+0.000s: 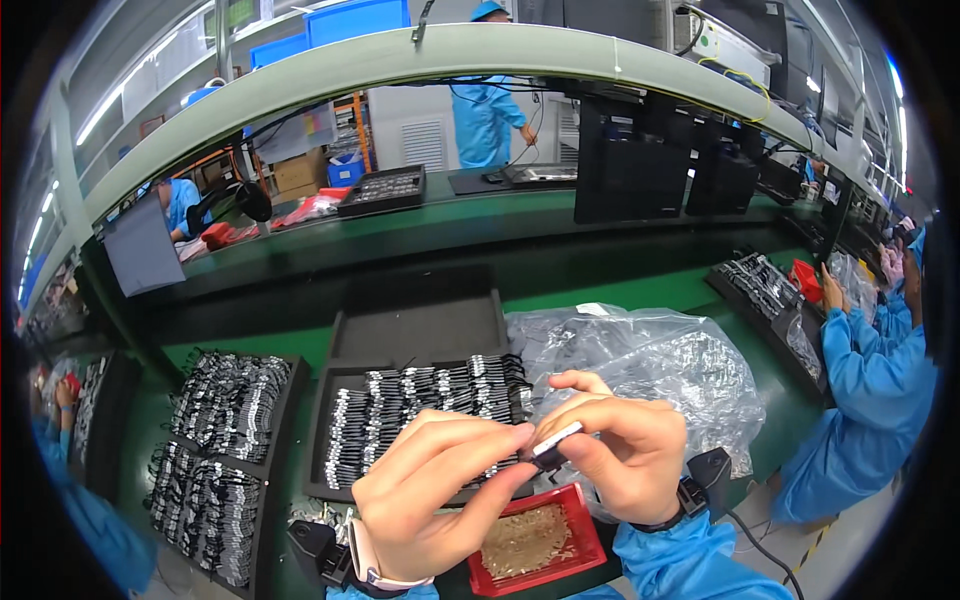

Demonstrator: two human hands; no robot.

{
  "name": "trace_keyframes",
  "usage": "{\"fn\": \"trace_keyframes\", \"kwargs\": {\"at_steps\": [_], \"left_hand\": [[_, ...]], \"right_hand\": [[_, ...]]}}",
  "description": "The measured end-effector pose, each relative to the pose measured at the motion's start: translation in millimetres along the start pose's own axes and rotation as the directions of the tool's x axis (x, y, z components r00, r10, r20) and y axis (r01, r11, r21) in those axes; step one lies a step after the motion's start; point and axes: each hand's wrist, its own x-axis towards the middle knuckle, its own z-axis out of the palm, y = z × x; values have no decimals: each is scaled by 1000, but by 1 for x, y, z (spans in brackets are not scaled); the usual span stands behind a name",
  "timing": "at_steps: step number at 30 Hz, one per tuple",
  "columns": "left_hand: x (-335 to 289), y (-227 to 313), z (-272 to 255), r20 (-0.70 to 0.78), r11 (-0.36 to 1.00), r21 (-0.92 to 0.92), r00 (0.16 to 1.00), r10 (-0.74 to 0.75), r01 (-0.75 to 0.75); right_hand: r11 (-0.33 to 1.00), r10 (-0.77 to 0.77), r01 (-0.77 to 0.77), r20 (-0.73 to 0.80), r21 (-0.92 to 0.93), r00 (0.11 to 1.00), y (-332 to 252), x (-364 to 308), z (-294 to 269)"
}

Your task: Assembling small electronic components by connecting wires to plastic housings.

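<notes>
A worker in light-blue sleeves [655,560] grips a small black-and-white component [556,442] in both hands above a green workbench [620,287]. The right hand [628,450] pinches it between thumb and curled fingers, its pale face tilted upward, while the left hand [435,490] closes thumb and fingertips on the component's near-left end. The component is held up between the two hands, in front of a black foam tray [318,430] lined with upright rows of similar parts [345,435]. Just below the hands sits a red bin [545,578] containing a layer of small tan pieces [525,540], too fine to identify. A crumpled clear plastic bag [670,370] spreads across the bench beyond the right hand. At the worker's left, a second dark tray [268,490] holds two blocks of black-and-silver parts [230,405]. A co-worker in a blue gown [865,390] stands at the right near another loaded tray [765,290]; a second figure in a blue gown and cap [483,125] stands across the bench, partly hidden by a pale overhead beam [520,52].
</notes>
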Motion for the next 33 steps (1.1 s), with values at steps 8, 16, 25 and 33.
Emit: {"fn": "trace_keyframes", "kwargs": {"at_steps": [8, 16, 25, 33], "left_hand": [[3, -4, 3, -29, 995, 24, 995, 99, -99], [3, -4, 4, -38, 979, 112, 984, 173, -168], [-1, -5, 6, -90, 982, 124, 983, 158, -146], [-1, -4, 1, -65, 981, 72, 981, 183, -179]], "right_hand": [[1000, -5, 5, -8, 26, 1000, 1, 3, 3], [1000, -11, 11, 3, -9, 1000, -2, 2, 2], [955, -151, 160, 51, -250, 987, -7, 4, 6], [951, -180, 191, 64, -245, 982, -10, 4, 6]]}}
